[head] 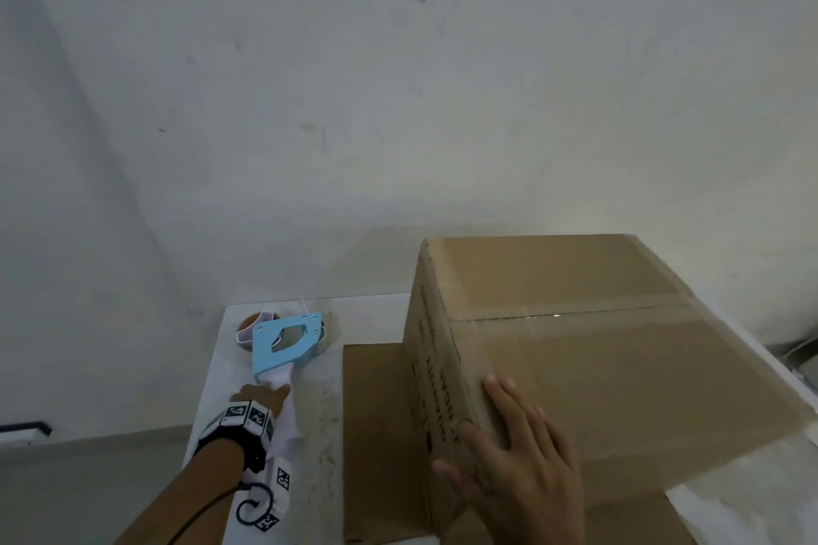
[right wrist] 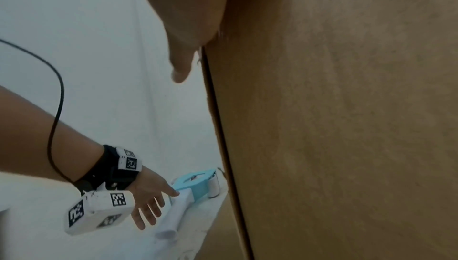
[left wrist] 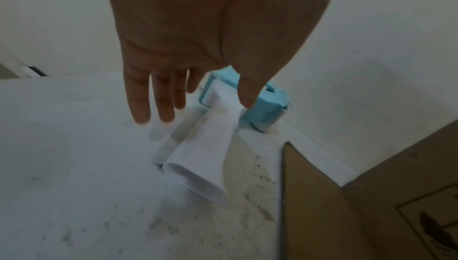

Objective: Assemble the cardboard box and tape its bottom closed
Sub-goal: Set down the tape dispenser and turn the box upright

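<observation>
The assembled cardboard box (head: 597, 367) stands on the table at the right, with a clear tape strip (head: 575, 314) across the seam of its upper face. My right hand (head: 518, 451) lies flat on the box's near left corner, fingers straight; only its thumb (right wrist: 181, 68) shows in the right wrist view, beside the box wall (right wrist: 347, 127). The blue tape dispenser (head: 287, 343) lies on the table to the left, white handle (left wrist: 198, 156) pointing toward me. My left hand (left wrist: 205, 107) is just above that handle, fingers straight and spread, gripping nothing; the thumb tip is at the handle's top.
A flat cardboard sheet (head: 372, 434) lies under the box, its edge (left wrist: 310, 205) close to the dispenser. The white table (head: 221, 367) has a stained patch near the handle and ends at the wall behind. Floor lies to the left of the table.
</observation>
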